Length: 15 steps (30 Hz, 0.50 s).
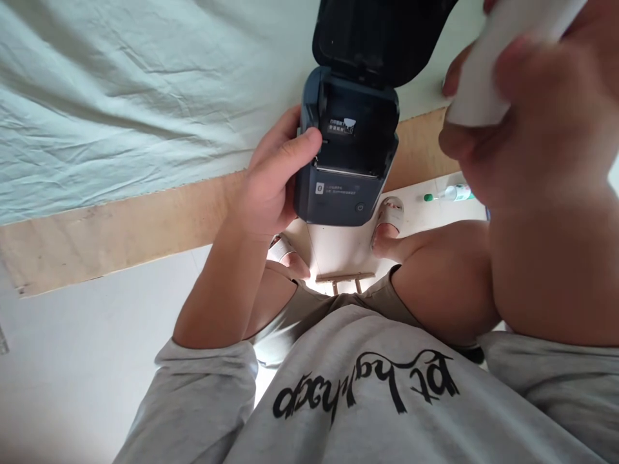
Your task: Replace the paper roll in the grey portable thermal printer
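Observation:
My left hand (275, 167) is closed round the left side of a dark blue portable label printer (338, 200), with the thumb on its edge. The printer's black lid (372, 38) stands raised, and its inner compartment holds only a small printed sticker (341, 125) that I can see. To the right, my right hand (551, 122) is smeared by motion and grips a pale white flat piece (483, 84), whose kind I cannot make out. More fingers (454, 71) show behind the white piece; whose they are I cannot tell.
A pale green cloth (120, 96) covers the surface ahead, with a wooden board edge (120, 238) along its front. Below are my sandalled feet (389, 222), a wooden stool bar (345, 278) and a bottle with a green cap (457, 193) lying on the floor.

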Available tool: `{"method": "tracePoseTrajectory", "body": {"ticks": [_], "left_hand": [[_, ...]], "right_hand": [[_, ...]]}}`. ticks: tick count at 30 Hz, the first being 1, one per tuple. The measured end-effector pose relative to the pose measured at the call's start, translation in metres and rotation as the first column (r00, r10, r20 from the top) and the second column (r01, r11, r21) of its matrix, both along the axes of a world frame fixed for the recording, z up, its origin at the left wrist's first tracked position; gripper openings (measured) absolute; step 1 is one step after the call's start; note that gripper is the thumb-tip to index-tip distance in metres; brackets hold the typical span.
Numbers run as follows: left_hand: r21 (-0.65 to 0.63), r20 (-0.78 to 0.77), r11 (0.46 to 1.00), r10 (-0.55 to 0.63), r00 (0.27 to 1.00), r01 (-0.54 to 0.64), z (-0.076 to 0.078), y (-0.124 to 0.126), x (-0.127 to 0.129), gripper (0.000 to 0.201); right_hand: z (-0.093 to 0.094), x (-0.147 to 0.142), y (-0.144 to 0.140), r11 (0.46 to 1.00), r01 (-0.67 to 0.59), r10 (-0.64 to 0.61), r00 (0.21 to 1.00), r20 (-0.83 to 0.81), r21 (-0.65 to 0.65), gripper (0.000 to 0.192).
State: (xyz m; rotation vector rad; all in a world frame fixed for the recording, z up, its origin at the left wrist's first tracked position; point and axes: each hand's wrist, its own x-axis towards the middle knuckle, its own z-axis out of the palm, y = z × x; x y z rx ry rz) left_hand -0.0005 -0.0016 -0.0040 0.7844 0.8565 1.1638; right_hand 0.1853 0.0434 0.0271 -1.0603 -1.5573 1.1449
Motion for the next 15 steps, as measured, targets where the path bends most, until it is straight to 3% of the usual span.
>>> {"method": "tracePoseTrajectory", "body": {"ticks": [2,4,7,9,11,15], "left_hand": [[-0.016,-0.005,1.0,0.007,1.0,-0.007,0.001,-0.001,0.0,0.027],[-0.02,0.005,1.0,-0.004,1.0,0.004,0.001,-0.001,-0.001,0.027],[-0.007,0.021,1.0,-0.03,0.999,0.031,0.0,-0.001,-0.003,0.027],[-0.004,0.019,0.999,-0.033,0.999,0.033,-0.001,-0.001,-0.003,0.027],[-0.001,0.015,1.0,-0.029,0.999,0.029,-0.002,-0.001,-0.004,0.027],[0.009,0.019,0.999,-0.038,0.999,0.038,-0.002,-0.001,-0.004,0.026]], "right_hand": [[-0.007,0.005,-0.003,0.993,-0.01,0.008,1.0,0.019,0.115,0.029],[-0.012,0.01,-0.005,0.973,-0.053,-0.002,0.972,0.235,0.227,0.027],[-0.017,0.017,-0.006,0.919,-0.175,-0.059,0.826,0.561,0.354,0.033],[-0.02,0.019,-0.005,0.895,-0.2,-0.109,0.768,0.631,0.399,0.038],[-0.022,0.019,-0.004,0.903,-0.175,-0.14,0.743,0.654,0.392,0.043],[-0.022,0.017,-0.008,0.953,-0.16,-0.099,0.642,0.76,0.259,0.056]]}}
